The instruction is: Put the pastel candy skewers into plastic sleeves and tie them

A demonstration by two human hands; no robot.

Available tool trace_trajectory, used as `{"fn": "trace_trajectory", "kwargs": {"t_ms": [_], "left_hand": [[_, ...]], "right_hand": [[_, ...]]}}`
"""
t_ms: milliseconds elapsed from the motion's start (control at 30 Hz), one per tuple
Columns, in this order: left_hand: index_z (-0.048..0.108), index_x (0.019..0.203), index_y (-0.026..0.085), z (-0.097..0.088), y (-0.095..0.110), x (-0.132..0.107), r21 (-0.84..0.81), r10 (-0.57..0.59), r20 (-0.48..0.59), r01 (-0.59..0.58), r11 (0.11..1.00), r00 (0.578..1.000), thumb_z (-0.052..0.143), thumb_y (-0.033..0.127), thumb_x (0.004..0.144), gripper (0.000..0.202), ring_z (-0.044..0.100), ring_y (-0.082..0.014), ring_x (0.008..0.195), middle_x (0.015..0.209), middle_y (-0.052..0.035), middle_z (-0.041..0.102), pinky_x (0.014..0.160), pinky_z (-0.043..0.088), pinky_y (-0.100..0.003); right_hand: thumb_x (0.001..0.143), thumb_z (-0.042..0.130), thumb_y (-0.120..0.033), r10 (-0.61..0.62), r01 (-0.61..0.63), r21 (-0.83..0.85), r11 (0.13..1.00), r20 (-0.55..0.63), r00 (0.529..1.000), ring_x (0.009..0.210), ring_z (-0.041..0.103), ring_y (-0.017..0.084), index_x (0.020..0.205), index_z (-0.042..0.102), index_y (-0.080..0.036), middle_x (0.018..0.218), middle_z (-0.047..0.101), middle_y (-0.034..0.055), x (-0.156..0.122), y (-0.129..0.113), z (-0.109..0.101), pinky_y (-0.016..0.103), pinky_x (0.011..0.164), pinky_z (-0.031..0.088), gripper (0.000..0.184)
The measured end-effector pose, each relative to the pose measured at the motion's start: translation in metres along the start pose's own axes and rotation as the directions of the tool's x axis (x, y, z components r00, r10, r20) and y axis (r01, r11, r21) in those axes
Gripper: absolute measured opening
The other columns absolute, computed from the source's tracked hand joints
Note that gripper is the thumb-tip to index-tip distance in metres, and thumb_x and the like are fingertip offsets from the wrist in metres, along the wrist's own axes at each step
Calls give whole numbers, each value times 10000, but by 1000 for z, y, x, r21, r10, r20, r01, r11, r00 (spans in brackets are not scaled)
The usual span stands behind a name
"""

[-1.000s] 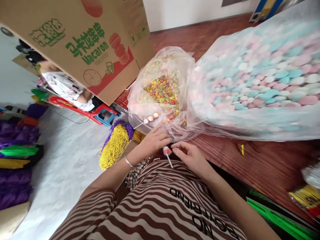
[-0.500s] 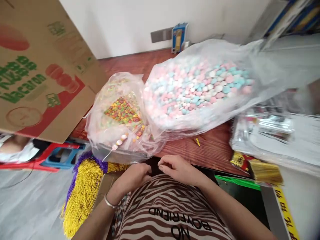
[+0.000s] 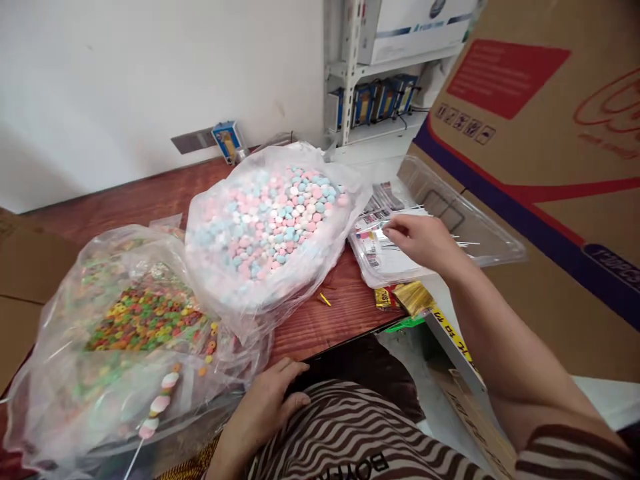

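Note:
My right hand (image 3: 425,241) reaches over a clear plastic tray (image 3: 400,272) of thin white sticks (image 3: 395,260). Its thumb and fingers are pinched together, and what they hold is too small to make out. Near the table's front edge, my left hand (image 3: 273,400) rests with thumb and fingers apart, holding nothing. A large clear bag of pink, white and blue candies (image 3: 285,227) lies mid-table. To its left is a bag of coloured ring-shaped pieces (image 3: 150,320). A stick threaded with candies and rings (image 3: 160,403) lies on that bag.
A big cardboard box (image 3: 500,167) stands on the right behind the tray, and another box (image 3: 20,293) at the far left. Yellow wrappers (image 3: 413,297) lie at the table's front right corner. A small blue device (image 3: 229,141) sits by the wall, near metal shelving (image 3: 350,73).
My view has turned to the right. My right hand has moved from before my body out to the tray of sticks, while my left hand has stayed near the table edge and spread open.

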State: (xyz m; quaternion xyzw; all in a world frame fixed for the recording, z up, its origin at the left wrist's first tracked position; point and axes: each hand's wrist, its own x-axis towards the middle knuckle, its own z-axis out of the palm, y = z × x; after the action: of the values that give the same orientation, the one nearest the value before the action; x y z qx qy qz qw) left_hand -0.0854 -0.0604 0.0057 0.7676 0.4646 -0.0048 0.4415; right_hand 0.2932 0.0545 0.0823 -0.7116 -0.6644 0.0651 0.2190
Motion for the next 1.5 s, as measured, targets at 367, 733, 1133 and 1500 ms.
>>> {"fn": "trace_trajectory", "kwargs": {"t_ms": [367,733,1133,1500], "left_hand": [[663,1310,248,10,1,12,15,-12,7,12,1000,1000,641,235,859,451,666,-249,1084,1220,-73,708,940,494,-336],[672,1297,222,10,10,16,61,12,3,-12,998,1000,654,237,862,436,664,-267,1106,1238,-92,704,955,486,-360],[454,1529,394,39,74,77,-915,414,-27,-190,357,910,1003,439,483,1183,545,-333,1356,1578,-102,489,1060,469,-447],[744,906,179,16,90,74,-811,-359,-575,-571,131,735,885,307,720,266,674,-147,836,904,-18,746,906,531,-324]], "right_hand": [[830,699,-205,46,58,-278,959,353,934,1044,677,278,1116,724,-173,1192,741,143,80,17,69,288,743,430,289],[979,518,-255,48,-30,-155,988,116,992,1119,668,262,1004,795,-233,1201,749,97,76,24,63,338,884,478,279],[746,868,-374,166,10,1000,-2,-10,986,597,680,148,849,668,-242,738,711,-28,-61,-76,42,270,548,584,261],[775,845,-423,87,-182,978,102,174,981,767,676,155,868,694,-234,821,723,-8,-121,-96,101,282,732,589,259]]}}
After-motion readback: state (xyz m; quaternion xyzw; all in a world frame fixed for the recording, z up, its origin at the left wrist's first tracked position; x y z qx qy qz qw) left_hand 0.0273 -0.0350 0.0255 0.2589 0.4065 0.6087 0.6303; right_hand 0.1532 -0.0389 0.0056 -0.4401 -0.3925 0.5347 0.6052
